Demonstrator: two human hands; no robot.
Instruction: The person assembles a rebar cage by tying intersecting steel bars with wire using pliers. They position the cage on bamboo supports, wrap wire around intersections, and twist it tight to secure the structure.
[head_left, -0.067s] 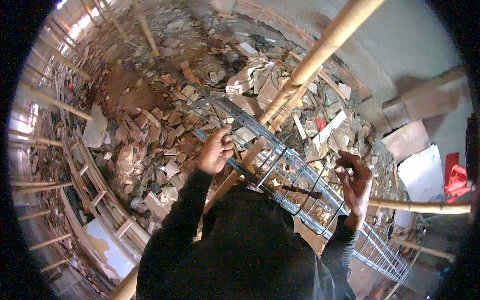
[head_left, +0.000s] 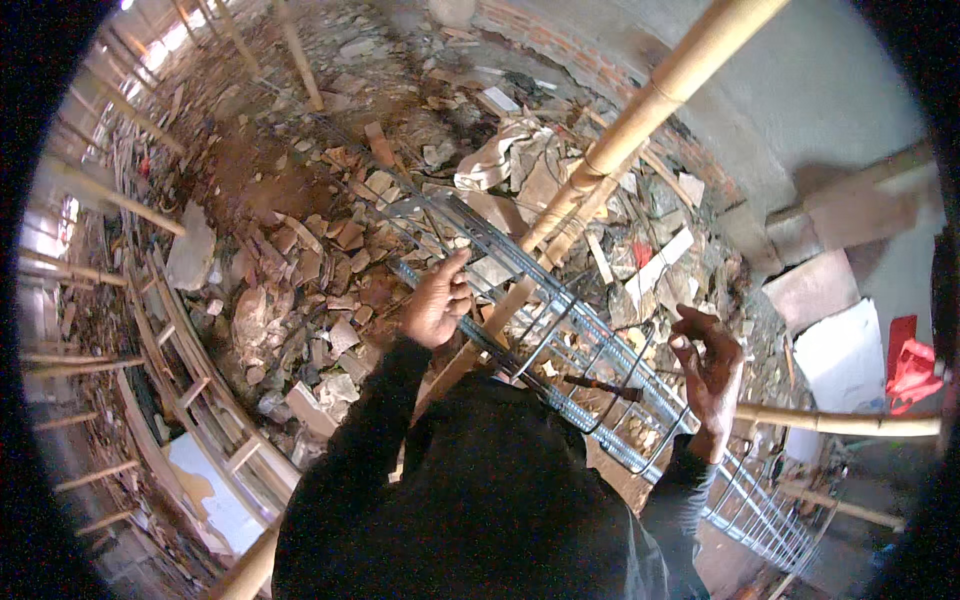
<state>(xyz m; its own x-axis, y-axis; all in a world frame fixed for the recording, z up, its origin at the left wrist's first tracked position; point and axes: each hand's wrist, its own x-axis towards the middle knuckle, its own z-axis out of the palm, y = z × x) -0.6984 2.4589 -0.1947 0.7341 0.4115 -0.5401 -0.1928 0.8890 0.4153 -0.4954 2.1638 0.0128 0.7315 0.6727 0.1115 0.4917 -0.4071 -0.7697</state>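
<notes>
A long cage of ribbed steel bars [head_left: 610, 350] with square stirrups runs slantwise from the upper middle to the lower right. My left hand [head_left: 437, 305] is closed beside the cage's left bar, fingers curled in; whatever may be inside them is hidden. Over the cage's right side hovers my right hand [head_left: 708, 368], its fingers bent but apart, with nothing visible between them. Between the hands, a dark, narrow tool [head_left: 603, 388] lies across the bars; I cannot make out its kind.
A thick bamboo pole [head_left: 640, 120] slants up beyond the cage. Broken bricks and rubble [head_left: 320, 260] cover the ground. A wooden ladder [head_left: 195, 395] lies at left. On the right are a horizontal bamboo pole [head_left: 850, 420], a white board [head_left: 845, 355] and a red plastic bag [head_left: 912, 370].
The view has shifted very slightly. Both hands keep nearly the same pose and place over the cage.
</notes>
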